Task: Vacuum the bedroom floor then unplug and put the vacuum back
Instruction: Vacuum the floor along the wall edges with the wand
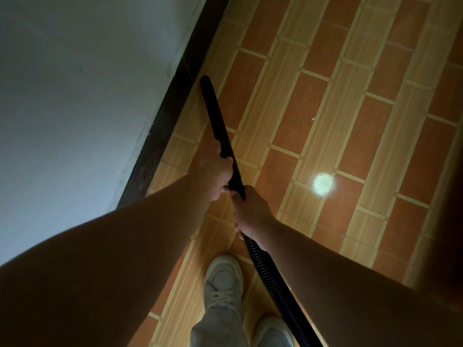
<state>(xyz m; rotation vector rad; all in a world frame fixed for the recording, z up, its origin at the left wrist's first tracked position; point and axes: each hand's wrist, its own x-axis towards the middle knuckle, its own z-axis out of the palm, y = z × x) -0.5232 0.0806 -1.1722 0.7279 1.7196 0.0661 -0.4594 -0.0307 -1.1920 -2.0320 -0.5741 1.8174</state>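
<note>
A black vacuum tube (215,113) slants up and left over the tiled floor, its tip (205,80) close to the dark skirting board. My left hand (217,171) grips the tube around its middle. My right hand (251,216) grips it lower down, where the tube joins the ribbed black hose (273,279). The hose runs down to the bottom right and out of view. The vacuum's body and its plug are not in view.
A pale wall (75,96) fills the left, edged by a dark skirting board (165,116). The orange and tan tiled floor (350,121) spreads to the right, with a bright light reflection (323,184). My white shoes (223,281) stand at the bottom. A small white speck (313,119) lies on the tiles.
</note>
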